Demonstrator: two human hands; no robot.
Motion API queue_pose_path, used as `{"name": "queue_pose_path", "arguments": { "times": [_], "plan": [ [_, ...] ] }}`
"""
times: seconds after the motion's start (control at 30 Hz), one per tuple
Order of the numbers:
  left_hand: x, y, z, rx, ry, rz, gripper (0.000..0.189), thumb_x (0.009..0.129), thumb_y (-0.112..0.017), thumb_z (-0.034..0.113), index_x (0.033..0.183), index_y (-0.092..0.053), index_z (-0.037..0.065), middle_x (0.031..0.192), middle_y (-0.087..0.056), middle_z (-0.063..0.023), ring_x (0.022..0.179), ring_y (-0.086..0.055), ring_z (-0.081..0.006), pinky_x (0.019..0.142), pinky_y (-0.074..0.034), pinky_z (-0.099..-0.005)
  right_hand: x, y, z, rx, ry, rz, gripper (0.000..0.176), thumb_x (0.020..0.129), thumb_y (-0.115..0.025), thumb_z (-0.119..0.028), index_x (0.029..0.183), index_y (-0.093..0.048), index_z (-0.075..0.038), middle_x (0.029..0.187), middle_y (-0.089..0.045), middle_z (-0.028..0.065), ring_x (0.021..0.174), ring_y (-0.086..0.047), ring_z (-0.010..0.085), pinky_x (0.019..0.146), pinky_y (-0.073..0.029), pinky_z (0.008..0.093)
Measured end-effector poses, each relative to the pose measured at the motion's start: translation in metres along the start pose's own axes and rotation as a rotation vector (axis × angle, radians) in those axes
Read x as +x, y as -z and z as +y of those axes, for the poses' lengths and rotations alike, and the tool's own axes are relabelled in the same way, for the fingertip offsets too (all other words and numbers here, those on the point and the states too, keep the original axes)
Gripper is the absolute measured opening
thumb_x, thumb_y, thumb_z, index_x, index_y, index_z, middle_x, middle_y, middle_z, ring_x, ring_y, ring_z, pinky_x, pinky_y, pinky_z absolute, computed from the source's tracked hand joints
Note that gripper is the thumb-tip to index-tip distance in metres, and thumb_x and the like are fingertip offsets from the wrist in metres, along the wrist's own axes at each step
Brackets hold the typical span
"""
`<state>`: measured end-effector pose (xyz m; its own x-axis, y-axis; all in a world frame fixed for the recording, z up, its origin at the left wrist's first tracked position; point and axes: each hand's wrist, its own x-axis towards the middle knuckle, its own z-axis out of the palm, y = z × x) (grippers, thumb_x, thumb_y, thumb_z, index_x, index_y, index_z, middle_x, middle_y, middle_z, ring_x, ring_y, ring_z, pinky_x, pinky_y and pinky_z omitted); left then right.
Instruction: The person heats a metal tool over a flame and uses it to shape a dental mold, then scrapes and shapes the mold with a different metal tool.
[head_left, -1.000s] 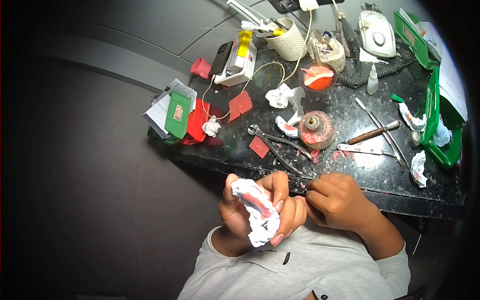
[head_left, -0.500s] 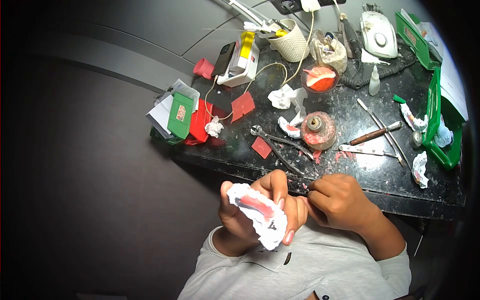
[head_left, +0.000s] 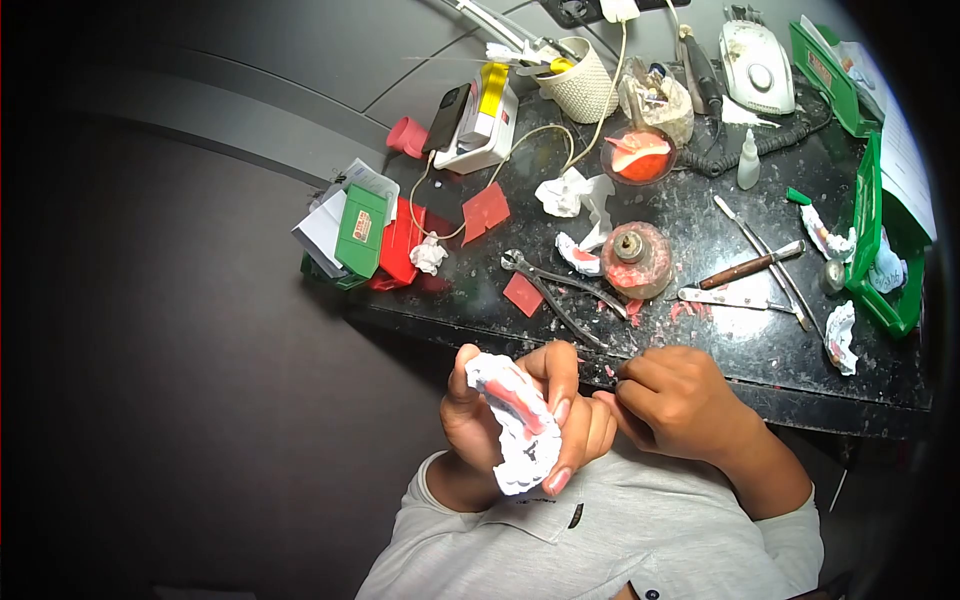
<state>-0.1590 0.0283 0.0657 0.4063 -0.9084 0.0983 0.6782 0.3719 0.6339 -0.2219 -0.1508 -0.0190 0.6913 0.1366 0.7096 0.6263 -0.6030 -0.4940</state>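
Observation:
A white plaster dental cast [head_left: 540, 452] with a strip of pink wax along it is held up in my left hand [head_left: 570, 410], between the thumb and the fingers. The cast is tilted in front of my shirt. Close beside it, at the bench's front edge, my right hand [head_left: 680, 400] is closed with its fingers curled in, against the fingertips of my left hand. What its fingers hold, if anything, is hidden.
On the black bench [head_left: 460, 300] lie pliers [head_left: 540, 280], a spirit burner [head_left: 637, 262], pink wax sheets [head_left: 486, 212], a brown-handled knife [head_left: 740, 273] and other plaster pieces [head_left: 841, 338]. Green boxes [head_left: 872, 220] stand at the right, a wax pan [head_left: 640, 157] behind.
My left hand has turned the cast slightly and shifted it a little to the left and up. My right hand has stayed almost still.

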Motion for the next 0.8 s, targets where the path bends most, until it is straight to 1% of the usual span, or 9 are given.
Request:
{"name": "queue_pose_path", "arguments": {
  "times": [0.13,0.23,0.3,0.33,0.4,0.5,0.73,0.77,0.8],
  "plan": [
    [-0.001,0.002,-0.002,-0.014,-0.001,-0.007,0.075,0.097,-0.029,0.079,0.098,-0.048,0.007,0.067,-0.064,-0.0178,0.057,-0.046,-0.0203,0.069,-0.036,-0.0327,0.0,0.0,0.0,-0.006,0.003,-0.004,0.03,0.083,-0.077,-0.014,0.06,-0.057,-0.008,0.065,-0.052,0.0042,0.058,-0.057,0.0213,0.054,-0.047,0.0352],
    [-0.002,0.003,-0.004,0.025,-0.049,0.036,0.078,0.093,-0.032,0.083,0.1,-0.048,0.007,0.073,-0.066,-0.021,0.06,-0.051,-0.0225,0.073,-0.038,-0.0336,-0.001,0.001,0.002,0.003,0.01,-0.017,0.03,0.082,-0.077,-0.015,0.06,-0.057,-0.008,0.065,-0.052,0.0042,0.058,-0.057,0.0213,0.054,-0.047,0.0352],
    [-0.003,0.004,-0.006,0.026,-0.074,0.078,0.082,0.089,-0.037,0.086,0.103,-0.048,0.006,0.08,-0.068,-0.0253,0.068,-0.06,-0.027,0.077,-0.041,-0.0342,0.0,0.002,0.001,-0.006,0.015,-0.015,0.03,0.082,-0.077,-0.015,0.06,-0.057,-0.008,0.065,-0.052,0.0042,0.058,-0.057,0.0213,0.054,-0.048,0.0352],
    [-0.003,0.006,-0.006,0.025,-0.074,0.077,0.082,0.089,-0.037,0.086,0.103,-0.048,0.006,0.08,-0.068,-0.0253,0.068,-0.06,-0.027,0.077,-0.041,-0.0342,0.0,0.002,0.001,-0.014,0.019,-0.014,0.03,0.082,-0.077,-0.015,0.06,-0.057,-0.008,0.065,-0.052,0.0042,0.058,-0.057,0.0213,0.054,-0.048,0.0352],
    [-0.003,0.009,-0.006,0.045,-0.094,0.028,0.083,0.088,-0.04,0.087,0.106,-0.049,0.006,0.085,-0.069,-0.0278,0.078,-0.065,-0.0314,0.081,-0.043,-0.0355,0.0,0.002,0.001,-0.014,0.019,-0.013,0.03,0.082,-0.077,-0.014,0.06,-0.057,-0.008,0.065,-0.052,0.0042,0.058,-0.058,0.0214,0.054,-0.048,0.0353],
    [-0.001,0.009,-0.005,0.05,-0.099,0.03,0.081,0.09,-0.04,0.085,0.107,-0.049,0.006,0.086,-0.068,-0.0279,0.082,-0.066,-0.0328,0.082,-0.043,-0.0375,0.001,0.001,0.001,-0.006,0.018,-0.016,0.029,0.082,-0.076,-0.014,0.06,-0.057,-0.008,0.065,-0.053,0.0045,0.059,-0.058,0.0218,0.054,-0.048,0.0356],
    [0.0,0.027,-0.004,0.034,-0.138,0.086,0.08,0.093,-0.036,0.082,0.108,-0.05,0.004,0.085,-0.068,-0.0286,0.081,-0.063,-0.0361,0.081,-0.044,-0.0422,0.0,0.006,0.0,0.003,-0.017,-0.048,0.03,0.086,-0.074,-0.016,0.063,-0.058,-0.007,0.064,-0.051,0.0063,0.057,-0.058,0.0242,0.054,-0.049,0.0376],
    [0.0,0.029,-0.003,-0.004,-0.143,0.105,0.079,0.095,-0.035,0.08,0.108,-0.049,0.003,0.084,-0.068,-0.0294,0.083,-0.062,-0.0373,0.078,-0.045,-0.0421,0.001,0.014,-0.002,0.026,-0.024,-0.084,0.025,0.078,-0.082,-0.012,0.066,-0.061,-0.006,0.07,-0.061,0.007,0.057,-0.062,0.0228,0.052,-0.05,0.0358],
    [0.0,0.033,-0.001,-0.022,-0.15,0.12,0.076,0.098,-0.035,0.076,0.106,-0.051,0.002,0.084,-0.068,-0.0305,0.079,-0.063,-0.0373,0.073,-0.047,-0.0417,0.003,0.028,-0.005,-0.004,-0.035,-0.108,0.025,0.078,-0.082,-0.012,0.066,-0.061,-0.006,0.07,-0.061,0.007,0.057,-0.062,0.0228,0.052,-0.05,0.0358]
  ]
}}
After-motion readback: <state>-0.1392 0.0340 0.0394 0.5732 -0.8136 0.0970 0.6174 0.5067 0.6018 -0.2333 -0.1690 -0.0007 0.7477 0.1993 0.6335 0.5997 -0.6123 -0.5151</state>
